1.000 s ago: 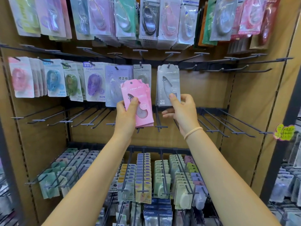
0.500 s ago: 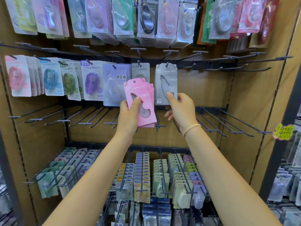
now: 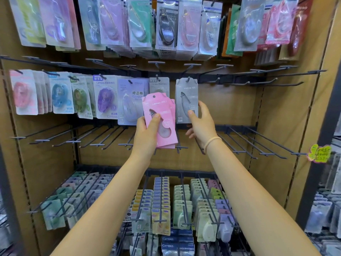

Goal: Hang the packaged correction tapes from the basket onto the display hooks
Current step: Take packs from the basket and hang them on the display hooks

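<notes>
My left hand (image 3: 146,134) grips a small stack of pink packaged correction tapes (image 3: 160,115), held upright in front of the middle row of hooks. Just to the right, a grey packaged correction tape (image 3: 186,97) hangs on a display hook (image 3: 188,79). My right hand (image 3: 201,124) holds its lower right corner between thumb and fingers. The basket is out of view.
Hung packs fill the top row (image 3: 166,24) and the left of the middle row (image 3: 60,95). Bare hooks (image 3: 276,78) jut out right of the grey pack, and a whole bare row (image 3: 258,143) sits below. Full hooks (image 3: 166,206) stand at the bottom.
My right hand has slid from the grey pack's lower middle to its right edge. The pink stack in my left hand has risen slightly.
</notes>
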{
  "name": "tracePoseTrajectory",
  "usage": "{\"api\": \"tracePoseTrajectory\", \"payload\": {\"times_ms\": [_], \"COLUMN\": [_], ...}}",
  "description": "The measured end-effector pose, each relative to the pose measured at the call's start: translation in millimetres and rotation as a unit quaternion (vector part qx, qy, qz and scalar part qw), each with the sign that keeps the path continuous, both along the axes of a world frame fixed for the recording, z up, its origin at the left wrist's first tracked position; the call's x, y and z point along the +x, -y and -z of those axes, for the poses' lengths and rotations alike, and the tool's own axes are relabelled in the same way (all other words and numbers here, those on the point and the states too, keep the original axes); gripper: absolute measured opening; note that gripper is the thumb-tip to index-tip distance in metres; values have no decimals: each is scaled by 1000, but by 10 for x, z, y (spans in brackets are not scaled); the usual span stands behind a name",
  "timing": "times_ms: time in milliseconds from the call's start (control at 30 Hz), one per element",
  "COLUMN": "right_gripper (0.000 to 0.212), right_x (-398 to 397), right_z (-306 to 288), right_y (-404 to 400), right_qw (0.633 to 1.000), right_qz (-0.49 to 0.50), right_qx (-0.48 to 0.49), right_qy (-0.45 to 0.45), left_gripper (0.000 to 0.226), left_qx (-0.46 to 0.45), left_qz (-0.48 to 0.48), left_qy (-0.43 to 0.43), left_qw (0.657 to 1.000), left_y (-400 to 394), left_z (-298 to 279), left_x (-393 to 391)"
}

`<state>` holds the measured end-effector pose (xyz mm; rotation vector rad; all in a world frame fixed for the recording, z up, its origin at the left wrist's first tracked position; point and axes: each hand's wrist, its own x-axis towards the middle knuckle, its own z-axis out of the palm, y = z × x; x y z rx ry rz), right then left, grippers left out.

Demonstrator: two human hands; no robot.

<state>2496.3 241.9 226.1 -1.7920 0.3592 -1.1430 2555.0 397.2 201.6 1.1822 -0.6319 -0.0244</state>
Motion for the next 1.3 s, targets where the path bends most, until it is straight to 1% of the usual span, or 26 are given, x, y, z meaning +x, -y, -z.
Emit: {"api": "tracePoseTrajectory", "payload": {"times_ms": [133, 233, 300, 333, 367, 400, 433, 467, 533, 700, 800, 900, 1067, 1167, 1300], "right_gripper": [51, 55, 46, 36, 26, 19, 18, 22, 31, 27, 31, 32, 24, 27, 26], "right_x": [-55, -183, -323, -391, -443, -483, -502, -509, -502, -512, -505, -494, -365, -278, -194], "right_z": [-45, 13, 61, 77, 94, 109, 127, 145, 180, 173, 155, 102, -49, -136, -119], "right_y": [28, 1, -79, -143, -211, -288, -359, -418, -478, -406, -350, -333, -284, -245, -175], "right_qw": [1000, 998, 996, 997, 998, 999, 999, 996, 994, 996, 992, 985, 987, 990, 992], "right_qz": [-9, 53, 82, 70, 39, -5, -49, -80, -95, -87, -115, -139, -100, -78, -67], "right_qx": [13, 2, -14, -19, -21, -20, -22, -27, -41, -15, 37, 80, 50, 34, 35], "right_qy": [-22, -22, 14, 33, 37, 27, 7, -11, -20, 12, 25, 63, 112, 111, 98], "left_gripper": [41, 46, 47, 47, 46, 45, 44, 42, 41, 30, 28, 29, 28, 24, 24], "left_qx": [8, 7, 0, -5, -10, -16, -23, -30, -40, -23, -13, -12, -22, -27, -30], "left_qz": [7, 11, 12, 14, 14, 16, 19, 24, 32, 80, 75, 57, 35, 32, 27], "left_qy": [10, 10, 7, 5, 3, 2, 2, 2, 10, 19, 36, 42, 32, 32, 37], "left_qw": [1000, 1000, 1000, 1000, 1000, 1000, 1000, 999, 999, 996, 996, 997, 999, 999, 999], "left_y": [22, 16, 22, 25, 38, 50, 64, 77, 99, 86, 55, 24, -11, -15, -2], "left_z": [-5, 9, 9, 4, 0, -6, -14, -21, -33, -62, -18, 53, 79, 57, 27], "left_x": [8, 10, -1, -17, -30, -52, -80, -112, -162, -167, -90, 6, 96, 121, 143]}}
